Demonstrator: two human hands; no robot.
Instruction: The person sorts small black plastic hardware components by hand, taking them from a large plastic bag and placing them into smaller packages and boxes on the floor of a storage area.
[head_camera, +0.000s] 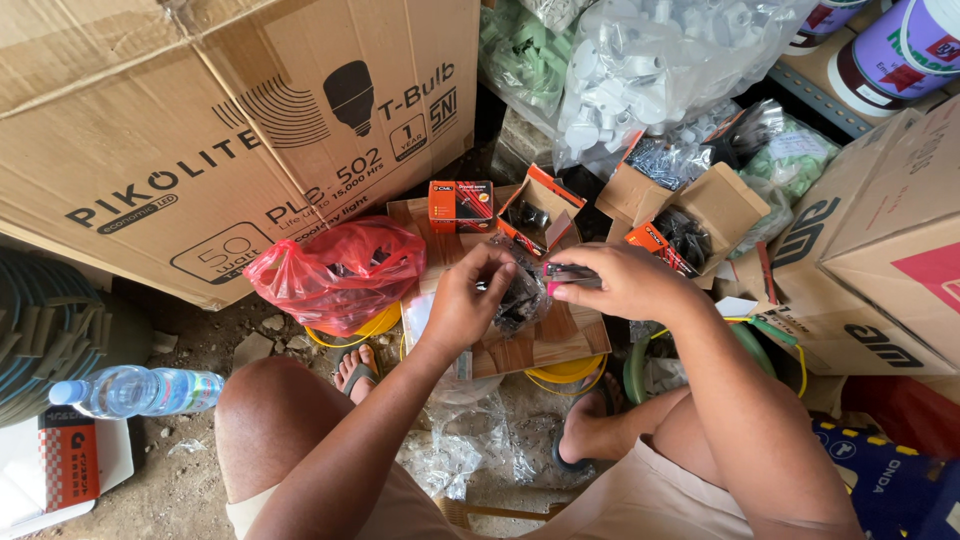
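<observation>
My left hand (468, 292) pinches the top of a small clear plastic bag (520, 298) filled with dark screws, holding it over a wooden board (540, 345). My right hand (622, 282) grips a small stapler (571, 275) with a pink end, pressed against the bag's top edge. Both hands meet at the middle of the head view. The bag's lower part hangs between them, partly hidden by my left fingers.
A red plastic bag (340, 270) lies left of the board. Small orange boxes (461, 205) and open cartons of dark screws (690, 225) stand behind. A large cardboard box (200, 120) fills the upper left. A water bottle (135, 390) lies on the ground. Bags of white fittings (650, 60) hang above.
</observation>
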